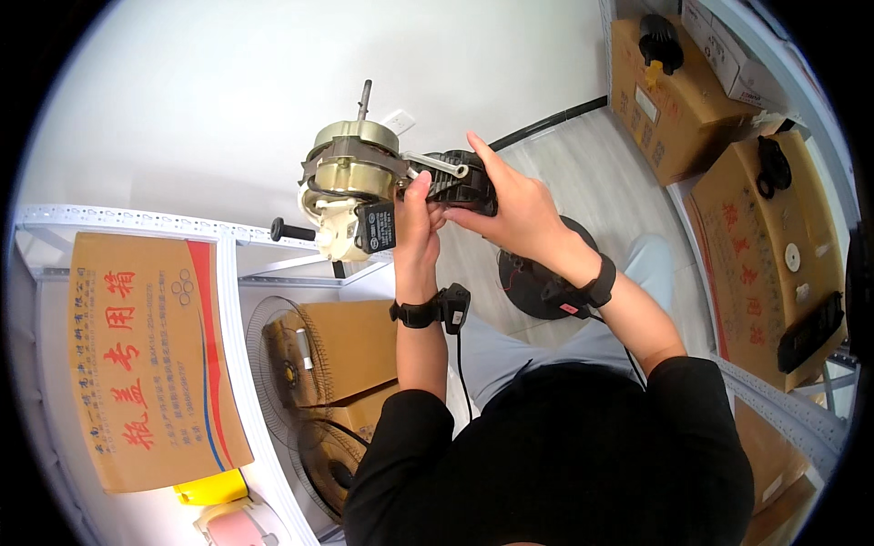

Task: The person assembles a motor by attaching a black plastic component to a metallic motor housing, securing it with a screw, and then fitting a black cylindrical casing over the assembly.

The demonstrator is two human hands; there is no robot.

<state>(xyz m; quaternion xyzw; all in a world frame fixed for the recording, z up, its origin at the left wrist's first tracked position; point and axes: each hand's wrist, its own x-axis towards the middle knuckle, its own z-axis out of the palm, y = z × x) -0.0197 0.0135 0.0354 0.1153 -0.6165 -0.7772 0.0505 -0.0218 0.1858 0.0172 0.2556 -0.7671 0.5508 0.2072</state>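
A fan motor (pixel 350 155) with a gold-coloured casing is held up in front of me, its metal shaft pointing upward. On its near side are a cream gearbox (pixel 339 226), a black capacitor (pixel 376 226) and a black push knob (pixel 291 229) sticking out left. The motor joins a ribbed black neck piece (pixel 472 187) on the right, crossed by a metal link arm (pixel 437 165). My left hand (pixel 417 214) is closed at the joint between motor and neck, thumb up. My right hand (pixel 519 211) grips the neck piece's right end, index finger raised; its other fingers are partly hidden.
A round black base (pixel 546 282) stands on the floor below my right hand. Wire fan guards (pixel 289 364) lean by cardboard boxes at lower left. A white metal shelf (pixel 232 355) holds a large carton (pixel 155 364). On the right, cartons (pixel 756 246) carry black fan parts.
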